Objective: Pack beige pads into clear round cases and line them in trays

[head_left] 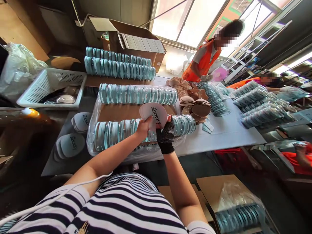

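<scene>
My left hand (143, 129), bare, pinches the lower left edge of a rounded white card (148, 110) printed "Sbeauty". On the card's right edge closes my right hand (166, 135), in a black fingerless mesh glove. Whether it is one card or a thin stack I cannot tell. Directly behind and below my hands runs a row of round, teal-edged packs in clear wrap (117, 132). A second such row (138, 94) lies just beyond, on brown cardboard (114, 112). Two fanned piles of similar printed cards, a farther one (81, 122) and a nearer one (70, 146), lie to the left.
A white perforated basket (48, 84) stands at the left. Farther back are more teal rows (119, 68) and an open carton (136, 32). Brown rounded pieces (196, 105) lie on the table (234, 130). A co-worker in an orange vest (204, 61) stands beyond. An open box (239, 208) sits below right.
</scene>
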Motion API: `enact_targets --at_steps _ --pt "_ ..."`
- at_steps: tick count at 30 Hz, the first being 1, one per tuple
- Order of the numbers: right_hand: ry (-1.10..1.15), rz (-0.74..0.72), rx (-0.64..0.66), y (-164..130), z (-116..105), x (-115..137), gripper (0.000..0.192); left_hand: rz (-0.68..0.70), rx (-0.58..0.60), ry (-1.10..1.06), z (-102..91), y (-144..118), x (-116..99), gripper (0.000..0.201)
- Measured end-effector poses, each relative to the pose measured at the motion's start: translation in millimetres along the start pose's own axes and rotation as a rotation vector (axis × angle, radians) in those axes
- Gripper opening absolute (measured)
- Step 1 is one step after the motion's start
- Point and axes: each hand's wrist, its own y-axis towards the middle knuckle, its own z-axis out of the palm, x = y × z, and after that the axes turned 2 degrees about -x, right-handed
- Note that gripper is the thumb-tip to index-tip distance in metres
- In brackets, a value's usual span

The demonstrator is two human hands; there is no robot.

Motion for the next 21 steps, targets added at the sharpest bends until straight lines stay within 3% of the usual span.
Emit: enact_targets --at_steps 2,4,8,10,12,15,18,21 --pt "0.019 -0.071 0.031 4.1 -2.3 2.9 0.051 0.045 -0.011 0.077 -0.4 0.4 2.9 0.019" --pt "0.067 -0.016 0.064 12.3 -8.7 1.2 0.038 0.027 0.008 0.108 0.6 1.6 6.0 0.025" --pt "-0.007 0.428 -0.140 19.6 -41.5 -15.3 0.042 -0.012 -0.010 0.078 6.7 11.5 2.6 0.032" --pt "-0.120 0.513 -0.219 3.7 -64.4 -21.7 0.048 0.005 -0.057 0.024 9.0 21.0 -4.9 0.030" --pt "-0.177 0.427 -0.148 -28.0 -83.1 -22.3 0.050 0.016 -0.101 -0.050 9.3 31.6 -13.7 0.027" --pt "-0.168 0.218 0.089 -85.6 -90.9 -15.4 0.047 -0.019 -0.147 -0.153 6.2 43.8 -23.1 0.025" --pt "-0.184 0.093 0.206 -120.0 -71.5 -8.3 0.044 -0.077 -0.123 -0.198 1.4 47.8 -25.4 0.027" --pt "-0.227 0.020 0.247 -114.1 -35.4 -4.0 0.042 -0.089 -0.081 -0.209 -3.4 46.2 -24.0 0.029"
